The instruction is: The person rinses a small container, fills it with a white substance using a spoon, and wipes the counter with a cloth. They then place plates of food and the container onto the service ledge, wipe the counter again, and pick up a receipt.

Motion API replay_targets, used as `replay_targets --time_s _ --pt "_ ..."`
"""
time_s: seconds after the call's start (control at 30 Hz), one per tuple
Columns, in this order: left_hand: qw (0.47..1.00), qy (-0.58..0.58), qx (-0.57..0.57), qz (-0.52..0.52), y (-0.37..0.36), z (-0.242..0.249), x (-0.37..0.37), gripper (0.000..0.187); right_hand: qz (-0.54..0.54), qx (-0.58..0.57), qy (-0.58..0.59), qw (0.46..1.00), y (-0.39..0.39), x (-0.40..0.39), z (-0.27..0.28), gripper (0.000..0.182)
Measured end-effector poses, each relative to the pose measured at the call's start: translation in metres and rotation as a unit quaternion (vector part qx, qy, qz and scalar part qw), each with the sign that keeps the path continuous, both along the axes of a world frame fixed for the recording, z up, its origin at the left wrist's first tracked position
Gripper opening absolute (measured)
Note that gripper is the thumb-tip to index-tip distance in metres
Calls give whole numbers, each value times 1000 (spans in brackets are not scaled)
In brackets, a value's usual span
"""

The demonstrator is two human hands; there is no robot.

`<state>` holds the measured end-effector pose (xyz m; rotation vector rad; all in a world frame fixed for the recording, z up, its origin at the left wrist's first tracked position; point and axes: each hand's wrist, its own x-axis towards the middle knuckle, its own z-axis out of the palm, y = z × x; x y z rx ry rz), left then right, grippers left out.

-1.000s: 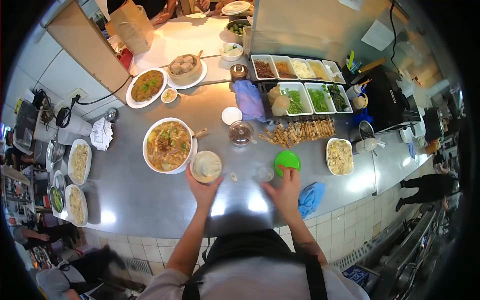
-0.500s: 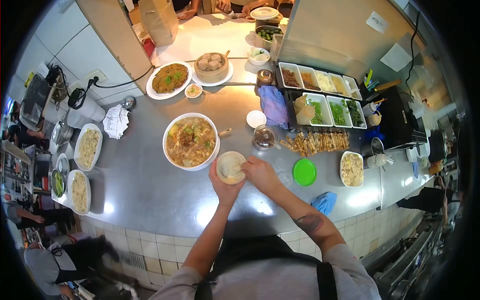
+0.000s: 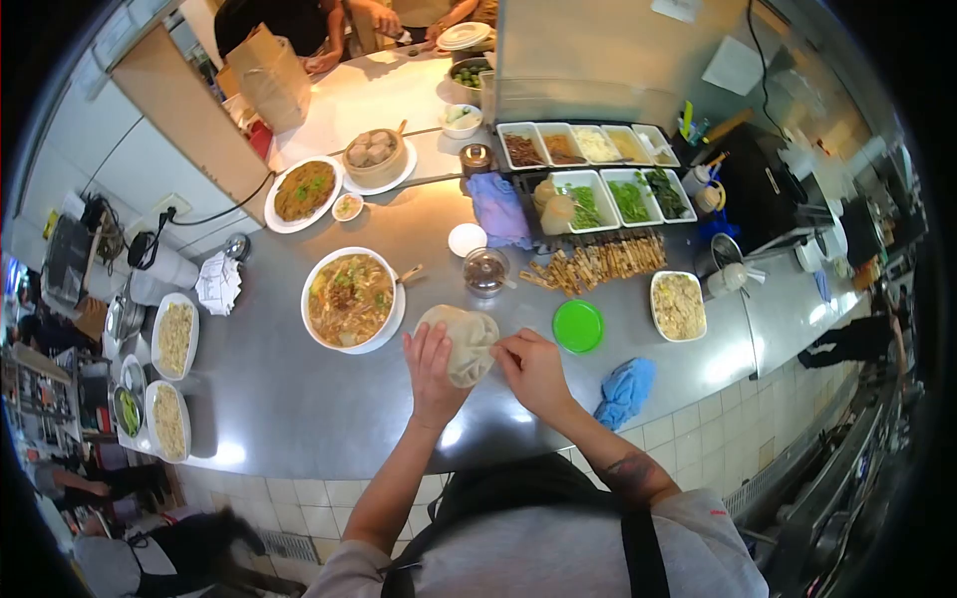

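A pale, thin, creased wrapper or bag [image 3: 472, 344] is held over the steel counter, right of and slightly below the large noodle soup bowl [image 3: 349, 299]. My left hand [image 3: 436, 374] lies against its left side, the fingers spread over it. At its right edge my right hand [image 3: 533, 371] pinches the material between the fingertips. What is inside it cannot be made out. A covered glass jar [image 3: 485, 271] stands just above it, and a green lid [image 3: 578, 326] lies to the right of my right hand.
Grilled skewers [image 3: 598, 263] lie below the topping trays [image 3: 638, 199]. A blue cloth [image 3: 626, 391] rests near the front edge. Rice dishes stand at far left and right [image 3: 679, 306]. Beyond the pass, people's arms [image 3: 374, 18] show beside a paper bag [image 3: 269, 80].
The pale item has opened out wider and flatter, and my left fingers now spread over it instead of cupping it. The whole view has shifted, moving the counter items left.
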<state>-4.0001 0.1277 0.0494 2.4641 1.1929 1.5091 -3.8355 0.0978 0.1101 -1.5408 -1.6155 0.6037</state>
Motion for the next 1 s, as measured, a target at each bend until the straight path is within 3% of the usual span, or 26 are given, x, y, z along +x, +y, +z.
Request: replay_targets --time_s 0.13,0.23,0.33,0.43,0.53,0.73,0.83,1.0 --pt "1000 13 6 -24 -3 3 17 85 -35 -169 143 975 -24 16 -8 14" --pt "999 5 -36 -34 -12 5 26 90 -46 -288 448 845 -39 29 -33 17" --pt "997 -44 -53 -25 -22 15 37 95 -32 -327 585 742 -51 39 -39 18" --pt "980 -114 -164 3 -34 22 45 96 -51 -310 613 725 -57 47 -38 16" --pt "976 -148 -159 1 -41 15 55 96 -62 -249 555 791 -57 56 -37 16" --pt "942 -200 -268 38 -40 0 65 97 -95 -207 526 820 -53 78 -37 14" --pt "941 -145 -287 101 -33 1 44 98 -124 -170 460 863 -51 94 -49 15" --pt "923 -235 -265 148 -27 -13 2 95 -211 -117 211 947 -47 102 -70 18"
